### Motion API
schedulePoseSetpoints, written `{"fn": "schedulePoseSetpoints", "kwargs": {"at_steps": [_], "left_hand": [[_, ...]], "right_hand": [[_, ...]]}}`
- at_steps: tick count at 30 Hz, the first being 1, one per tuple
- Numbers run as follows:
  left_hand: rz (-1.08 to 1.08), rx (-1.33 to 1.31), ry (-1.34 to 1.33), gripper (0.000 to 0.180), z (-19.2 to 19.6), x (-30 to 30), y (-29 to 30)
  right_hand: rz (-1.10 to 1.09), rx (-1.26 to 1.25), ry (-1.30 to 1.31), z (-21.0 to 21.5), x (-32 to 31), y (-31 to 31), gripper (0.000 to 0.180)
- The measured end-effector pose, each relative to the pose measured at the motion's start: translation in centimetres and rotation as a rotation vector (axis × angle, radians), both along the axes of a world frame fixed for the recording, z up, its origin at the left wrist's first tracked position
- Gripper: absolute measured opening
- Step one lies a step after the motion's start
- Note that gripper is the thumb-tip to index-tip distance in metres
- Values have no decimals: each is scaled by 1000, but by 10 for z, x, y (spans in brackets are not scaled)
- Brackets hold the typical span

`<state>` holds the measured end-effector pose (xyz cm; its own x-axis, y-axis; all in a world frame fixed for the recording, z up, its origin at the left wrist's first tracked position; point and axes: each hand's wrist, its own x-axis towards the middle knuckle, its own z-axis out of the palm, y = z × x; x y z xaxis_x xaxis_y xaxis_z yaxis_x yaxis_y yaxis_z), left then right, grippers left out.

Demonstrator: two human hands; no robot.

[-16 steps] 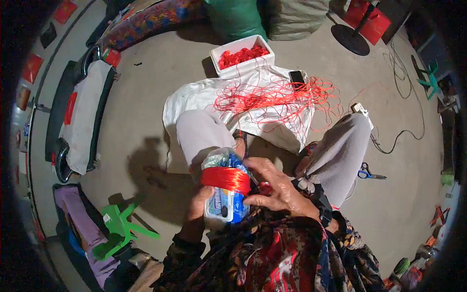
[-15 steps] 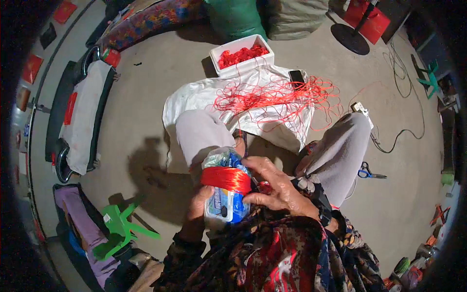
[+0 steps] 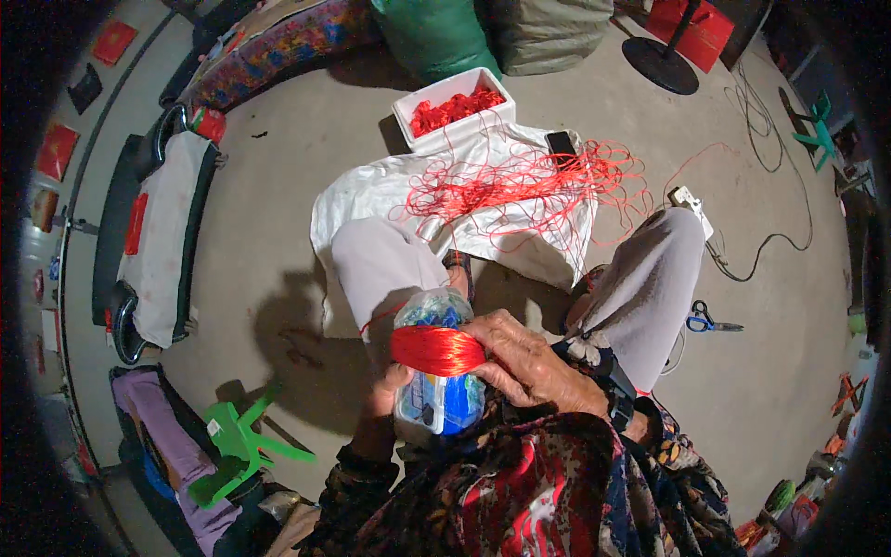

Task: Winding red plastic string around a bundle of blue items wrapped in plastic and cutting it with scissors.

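Observation:
In front of my lap is a clear plastic container (image 3: 461, 408) with blue and white showing through it. A thick, glossy band of red cord (image 3: 436, 351) is wound around its middle. My left hand (image 3: 385, 395) grips the container's left side, the thumb beside the band; its other fingers are mostly hidden. Against the right edge of the winding, my right hand (image 3: 534, 367) is closed, index finger and thumb on the red cord. One strand runs out left of the container across my knee. Beyond my knees, loose red cord (image 3: 483, 190) lies tangled on a white sheet (image 3: 357, 186).
A white box (image 3: 422, 139) of red cord stands at the sheet's far edge, near a black phone (image 3: 561, 144). Blue-handled scissors (image 3: 710, 320) and a power strip (image 3: 691, 209) lie on the right. A green stool (image 3: 241, 436) is tipped over at left.
My right fingers have drawn in from a spread pose onto the edge of the red winding. A red strand now shows left of the container. My left hand keeps its hold.

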<state>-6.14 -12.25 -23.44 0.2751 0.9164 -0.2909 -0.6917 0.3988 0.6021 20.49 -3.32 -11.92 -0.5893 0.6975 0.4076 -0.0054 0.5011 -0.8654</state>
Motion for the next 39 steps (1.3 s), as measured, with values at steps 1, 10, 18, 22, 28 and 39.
{"fn": "schedulePoseSetpoints", "kwargs": {"at_steps": [1, 10, 18, 22, 28, 39], "left_hand": [[-35, -8, -10, 73, 0, -1, 2], [-154, -246, -95, 70, 75, 21, 18], [-11, -256, -58, 70, 62, 25, 13], [-73, -202, -128, 67, 90, 40, 24], [-148, -272, 52, 59, 90, 31, 23], [-204, -286, 587, 58, 127, 38, 20]], "right_hand": [[-1, -9, 3, -1, 0, 0, 37], [-28, -8, -16, -7, 2, 4, 31], [8, -72, -54, 6, 8, 7, 37], [-43, -54, -54, 13, 12, 7, 43], [24, -18, -111, 13, 17, 14, 43], [4, -214, -20, 6, 18, 7, 28]]}}
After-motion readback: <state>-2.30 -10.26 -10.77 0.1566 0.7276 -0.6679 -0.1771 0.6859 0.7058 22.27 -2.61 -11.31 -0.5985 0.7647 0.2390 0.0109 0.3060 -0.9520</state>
